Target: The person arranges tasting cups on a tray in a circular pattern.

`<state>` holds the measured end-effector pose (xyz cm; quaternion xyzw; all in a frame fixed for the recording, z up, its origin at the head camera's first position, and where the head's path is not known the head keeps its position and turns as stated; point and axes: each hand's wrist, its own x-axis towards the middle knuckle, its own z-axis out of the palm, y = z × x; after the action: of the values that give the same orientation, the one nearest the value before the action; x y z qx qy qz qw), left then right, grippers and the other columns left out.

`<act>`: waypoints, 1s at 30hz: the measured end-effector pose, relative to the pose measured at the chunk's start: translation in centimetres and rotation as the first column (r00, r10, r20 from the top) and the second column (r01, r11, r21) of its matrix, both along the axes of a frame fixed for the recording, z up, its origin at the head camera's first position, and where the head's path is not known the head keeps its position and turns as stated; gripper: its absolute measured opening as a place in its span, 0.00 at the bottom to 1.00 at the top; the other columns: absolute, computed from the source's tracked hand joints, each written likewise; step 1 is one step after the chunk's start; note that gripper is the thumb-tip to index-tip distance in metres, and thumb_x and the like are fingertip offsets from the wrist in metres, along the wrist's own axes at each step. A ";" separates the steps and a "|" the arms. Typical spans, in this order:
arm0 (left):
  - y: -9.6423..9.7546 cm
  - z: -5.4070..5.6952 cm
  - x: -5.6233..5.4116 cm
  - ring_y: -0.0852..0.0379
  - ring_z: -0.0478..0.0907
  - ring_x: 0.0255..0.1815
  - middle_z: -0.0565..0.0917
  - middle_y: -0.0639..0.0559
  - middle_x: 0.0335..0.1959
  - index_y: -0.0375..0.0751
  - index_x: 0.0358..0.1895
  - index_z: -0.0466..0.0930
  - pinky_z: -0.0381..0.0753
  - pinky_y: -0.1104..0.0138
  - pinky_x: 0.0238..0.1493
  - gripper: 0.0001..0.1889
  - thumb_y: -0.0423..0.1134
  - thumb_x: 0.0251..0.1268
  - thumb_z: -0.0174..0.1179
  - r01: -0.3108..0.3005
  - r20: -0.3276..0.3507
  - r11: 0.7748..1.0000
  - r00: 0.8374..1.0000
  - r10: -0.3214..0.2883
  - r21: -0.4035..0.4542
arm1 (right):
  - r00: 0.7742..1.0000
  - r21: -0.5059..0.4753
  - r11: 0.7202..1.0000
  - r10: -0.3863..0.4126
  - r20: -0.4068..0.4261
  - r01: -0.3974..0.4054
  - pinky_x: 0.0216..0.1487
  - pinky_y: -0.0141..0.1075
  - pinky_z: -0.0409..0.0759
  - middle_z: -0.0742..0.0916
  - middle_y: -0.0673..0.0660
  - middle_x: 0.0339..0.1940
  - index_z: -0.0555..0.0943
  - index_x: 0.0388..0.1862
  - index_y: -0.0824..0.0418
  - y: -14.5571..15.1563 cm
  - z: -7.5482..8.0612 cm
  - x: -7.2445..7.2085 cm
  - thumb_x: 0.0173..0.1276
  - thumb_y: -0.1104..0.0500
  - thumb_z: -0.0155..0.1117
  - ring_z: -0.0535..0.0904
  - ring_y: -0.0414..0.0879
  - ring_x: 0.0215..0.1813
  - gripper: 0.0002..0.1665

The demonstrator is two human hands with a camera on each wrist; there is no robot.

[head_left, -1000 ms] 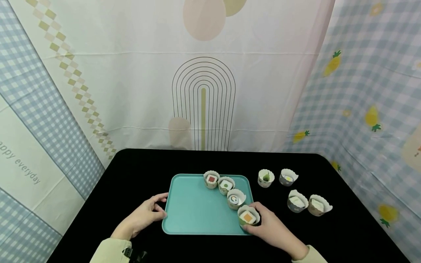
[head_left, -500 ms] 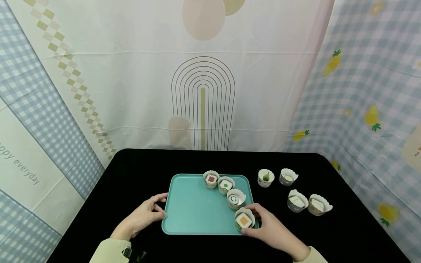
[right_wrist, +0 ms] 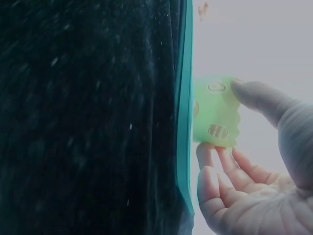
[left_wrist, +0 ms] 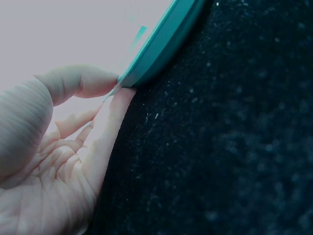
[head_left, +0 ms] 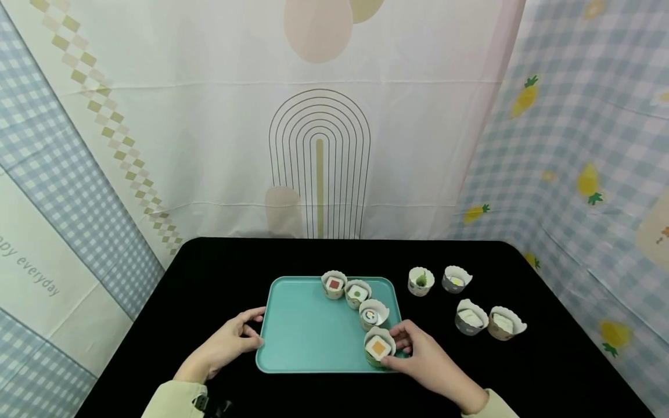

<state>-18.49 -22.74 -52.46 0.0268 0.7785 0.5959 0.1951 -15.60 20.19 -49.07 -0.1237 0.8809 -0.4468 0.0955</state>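
A turquoise tray point(head_left: 303, 331) lies on the black table. My left hand point(head_left: 222, 345) is at its left edge; in the left wrist view the thumb and a finger pinch the tray rim point(left_wrist: 159, 46). My right hand point(head_left: 431, 363) holds a green paper baking cup point(head_left: 373, 359) between thumb and fingers, low at the tray's front right. Inside that cup sits a white square piece with an orange patch point(head_left: 378, 346). In the right wrist view the green cup point(right_wrist: 215, 110) stands just inside the tray edge.
On the tray, a slanting line of cups runs back: one with a round patterned piece point(head_left: 373, 315), one with a green dot point(head_left: 358, 294), one with a red square point(head_left: 334, 284). Several more filled cups point(head_left: 470, 318) stand on the table point(head_left: 230, 261) to the right.
My right hand has shifted the green baking cup leftward, further in from the tray's right edge. My left hand stays at the tray's left rim.
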 end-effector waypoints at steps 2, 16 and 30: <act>0.0 -0.1 0.0 0.49 0.78 0.47 0.66 0.35 0.72 0.38 0.82 0.59 0.84 0.58 0.53 0.41 0.32 0.66 0.65 -0.004 -0.001 1.000 1.000 0.004 -0.005 | 1.000 -0.001 1.000 -0.007 -0.001 0.007 0.44 0.31 0.81 0.86 0.54 0.46 0.78 0.52 0.63 -0.4 -0.1 -0.1 0.60 0.53 0.82 0.84 0.41 0.46 0.28; 0.1 -0.1 0.0 0.49 0.78 0.46 0.65 0.34 0.73 0.39 0.83 0.58 0.84 0.58 0.53 0.41 0.33 0.68 0.64 0.007 0.012 1.000 1.000 -0.007 0.005 | 0.997 -0.027 0.997 -0.071 -0.011 0.071 0.43 0.30 0.83 0.85 0.57 0.47 0.79 0.52 0.66 -2.5 -0.6 -0.4 0.59 0.57 0.82 0.84 0.44 0.45 0.28; 0.0 0.1 0.1 0.49 0.78 0.47 0.66 0.35 0.72 0.38 0.82 0.59 0.83 0.58 0.52 0.41 0.32 0.66 0.65 0.002 -0.004 1.000 1.000 -0.002 -0.007 | 0.998 -0.025 0.998 -0.057 -0.042 0.056 0.45 0.32 0.81 0.85 0.55 0.49 0.79 0.54 0.62 -2.2 -0.1 -0.4 0.61 0.53 0.81 0.84 0.45 0.46 0.28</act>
<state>-18.42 -22.71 -52.37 0.0280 0.7808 0.5931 0.1945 -16.00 18.03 -49.16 -0.1095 0.8804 -0.4571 0.0626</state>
